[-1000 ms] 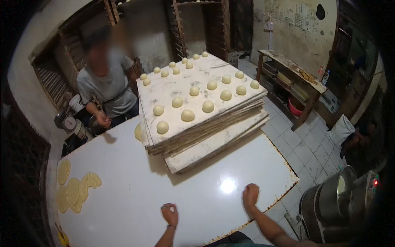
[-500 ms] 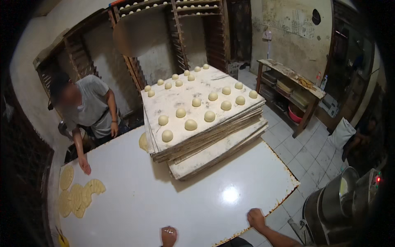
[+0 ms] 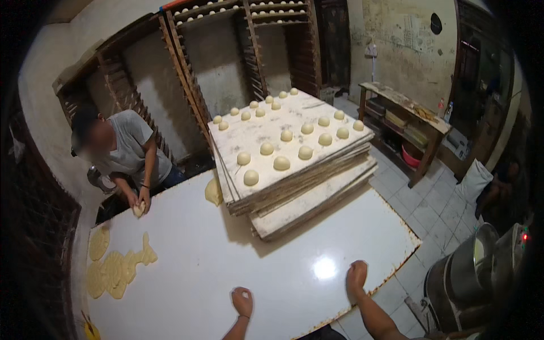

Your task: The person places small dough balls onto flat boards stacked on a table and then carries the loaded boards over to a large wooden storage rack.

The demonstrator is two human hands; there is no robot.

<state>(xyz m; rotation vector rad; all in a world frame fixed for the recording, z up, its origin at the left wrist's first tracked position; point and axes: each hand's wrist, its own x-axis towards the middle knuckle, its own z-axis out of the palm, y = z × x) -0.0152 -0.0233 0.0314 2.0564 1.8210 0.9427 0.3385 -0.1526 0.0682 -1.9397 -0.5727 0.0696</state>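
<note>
**Two fists being rested on a white work table**

The white table (image 3: pixel 187 266) is being shown as a broad, glossy slab with a bright lamp reflection near its right end and a chipped, rust-coloured rim along the near edge. It is being occupied at its far side by a stack of floured boards (image 3: pixel 294 170), the topmost one being covered with rows of round dough balls (image 3: pixel 281 163). Flattened dough discs (image 3: pixel 113 266) are being kept at the table's left end.

The left hand (image 3: pixel 242 300) is being held curled into a loose fist, knuckles down on the table near its front edge; nothing is being gripped by it. The right hand (image 3: pixel 356 277) is likewise being kept closed and empty, pressed on the surface just beside the lamp reflection, with the forearm being extended from the lower edge. A small dough piece (image 3: pixel 138 209) is being worked by a co-worker's hands (image 3: pixel 141 201) at the far left corner.
</note>
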